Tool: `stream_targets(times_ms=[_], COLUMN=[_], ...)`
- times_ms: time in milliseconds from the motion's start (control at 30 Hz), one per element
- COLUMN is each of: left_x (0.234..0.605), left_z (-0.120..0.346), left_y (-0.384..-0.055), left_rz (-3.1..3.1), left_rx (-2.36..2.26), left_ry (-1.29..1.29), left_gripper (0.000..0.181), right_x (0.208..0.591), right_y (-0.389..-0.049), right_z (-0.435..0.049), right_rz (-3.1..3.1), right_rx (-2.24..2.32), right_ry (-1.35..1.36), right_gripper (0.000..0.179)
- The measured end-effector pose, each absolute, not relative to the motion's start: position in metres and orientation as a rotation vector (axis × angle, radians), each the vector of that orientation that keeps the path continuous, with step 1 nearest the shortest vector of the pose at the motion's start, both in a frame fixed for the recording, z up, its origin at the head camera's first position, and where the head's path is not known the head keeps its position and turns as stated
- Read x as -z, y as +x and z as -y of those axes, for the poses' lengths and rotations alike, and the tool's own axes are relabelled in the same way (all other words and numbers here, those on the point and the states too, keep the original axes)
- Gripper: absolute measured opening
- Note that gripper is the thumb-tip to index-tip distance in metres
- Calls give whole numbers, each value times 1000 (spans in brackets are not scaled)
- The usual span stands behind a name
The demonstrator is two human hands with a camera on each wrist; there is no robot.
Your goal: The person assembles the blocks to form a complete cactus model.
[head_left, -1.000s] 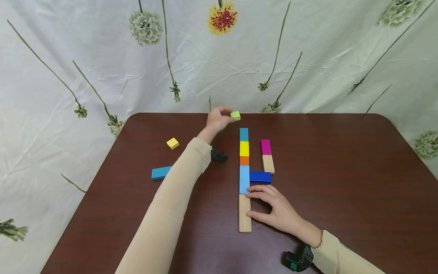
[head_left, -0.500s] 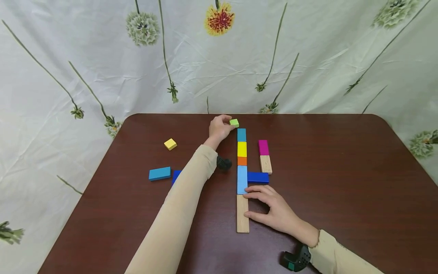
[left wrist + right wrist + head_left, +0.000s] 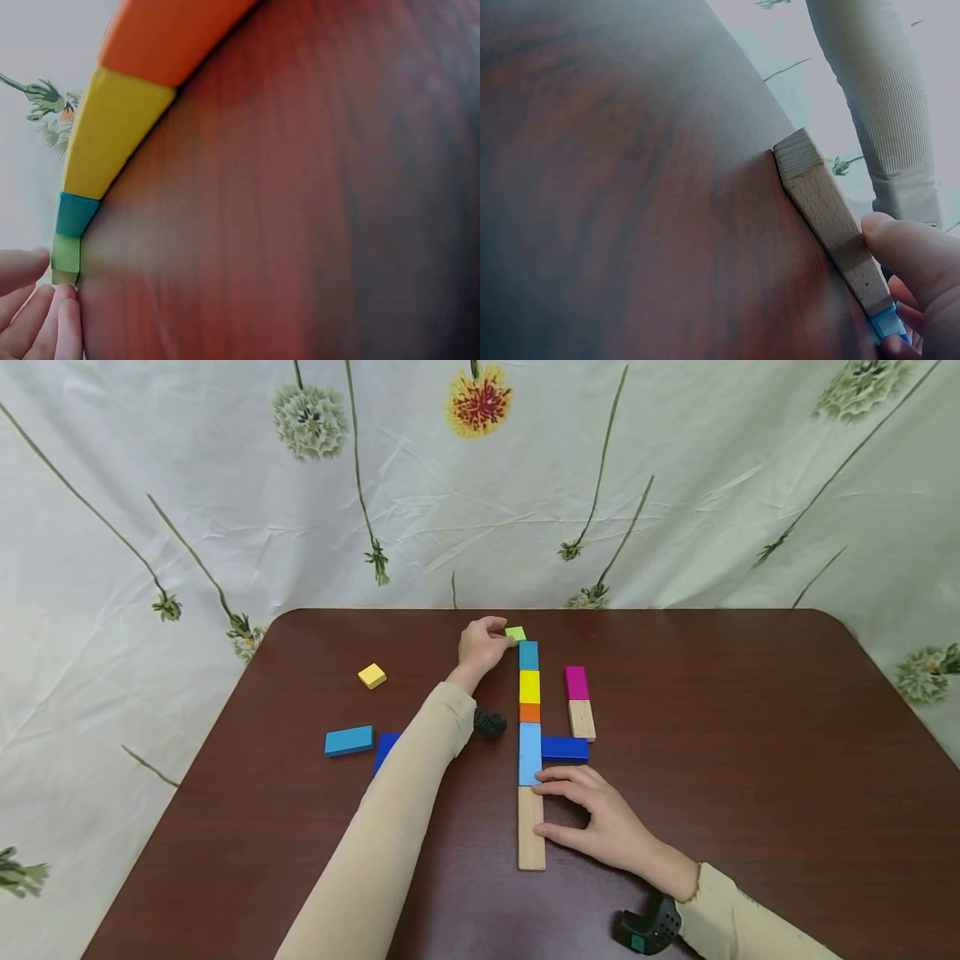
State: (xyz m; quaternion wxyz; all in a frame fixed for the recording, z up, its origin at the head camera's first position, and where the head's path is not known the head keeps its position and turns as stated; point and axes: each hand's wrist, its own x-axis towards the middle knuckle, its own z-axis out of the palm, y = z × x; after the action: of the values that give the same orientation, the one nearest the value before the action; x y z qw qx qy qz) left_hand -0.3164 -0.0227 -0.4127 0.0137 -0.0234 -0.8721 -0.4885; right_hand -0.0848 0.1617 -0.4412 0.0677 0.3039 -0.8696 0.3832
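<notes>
A straight row of blocks runs up the middle of the table in the head view. From its near end come a plain wooden block (image 3: pixel 532 831), a light blue block (image 3: pixel 529 756), an orange block (image 3: pixel 529 712), a yellow block (image 3: pixel 529 687) and a teal block (image 3: pixel 528 655). At the far end, a light green block (image 3: pixel 66 255) meets the teal one, and my left hand (image 3: pixel 482 644) pinches it between thumb and fingers. Relaxed fingers of my right hand (image 3: pixel 607 822) touch the light blue block's side; its thumb rests at the wooden block's edge.
A dark blue block (image 3: pixel 566 749) juts rightward from the row. Beyond it a magenta block (image 3: pixel 577 683) and a short wooden block (image 3: pixel 582 720) lie end to end. On the left are a pale yellow block (image 3: pixel 372 676), a blue block (image 3: pixel 349 741) and another dark blue block (image 3: pixel 385 749), partly behind the left sleeve.
My left hand has brought the light green block down and toward me, from beyond the row to against the teal block's far end. The right hand keeps its place.
</notes>
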Motion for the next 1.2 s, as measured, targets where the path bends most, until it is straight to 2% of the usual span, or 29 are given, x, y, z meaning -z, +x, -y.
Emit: stream_targets(times_ms=[333, 1200], left_x=[414, 415], left_z=[15, 8], left_y=[-317, -316], left_rz=[2651, 2682], left_rx=[1517, 1497], left_ry=[60, 10], left_gripper=[21, 19], right_x=[441, 441], right_y=[-85, -86], right_z=[-161, -161], right_rz=[2621, 2632], right_rx=[-1147, -1167], right_ry=[920, 919], right_gripper=[40, 40])
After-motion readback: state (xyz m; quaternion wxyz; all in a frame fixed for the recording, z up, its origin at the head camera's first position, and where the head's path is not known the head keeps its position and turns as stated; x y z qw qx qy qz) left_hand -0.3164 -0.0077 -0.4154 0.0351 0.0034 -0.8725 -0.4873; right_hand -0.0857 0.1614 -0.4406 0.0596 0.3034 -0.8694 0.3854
